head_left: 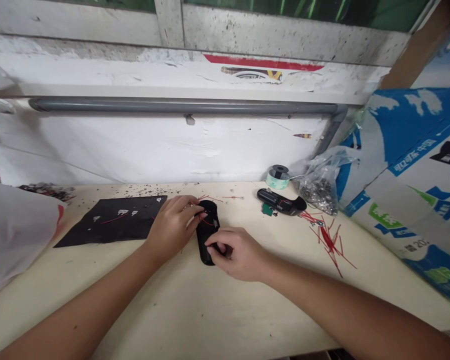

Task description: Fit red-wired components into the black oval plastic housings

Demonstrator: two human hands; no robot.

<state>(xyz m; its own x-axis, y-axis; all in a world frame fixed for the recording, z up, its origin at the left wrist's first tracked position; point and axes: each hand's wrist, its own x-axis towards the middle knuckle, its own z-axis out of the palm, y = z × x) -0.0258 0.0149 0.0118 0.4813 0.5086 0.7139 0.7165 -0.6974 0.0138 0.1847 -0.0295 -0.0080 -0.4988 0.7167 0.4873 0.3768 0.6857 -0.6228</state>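
A black oval plastic casing (pixel 207 227) with thin red wires inside lies on the pale table (pixel 195 310) in the middle. My left hand (pixel 171 225) rests against its left side, fingers curled and pinching at the wires near its top. My right hand (pixel 235 252) grips the casing's lower right edge with closed fingers. A second black casing (pixel 282 202) with a green part lies further back on the right, untouched.
A black mat (pixel 114 220) with small white parts lies at the left. Loose red wires (pixel 328 237) are scattered at the right, beside a clear bag of small metal parts (pixel 320 187) and a spool (pixel 278 177). Printed sacks stand at the right (pixel 408 180) and left (pixel 11 230).
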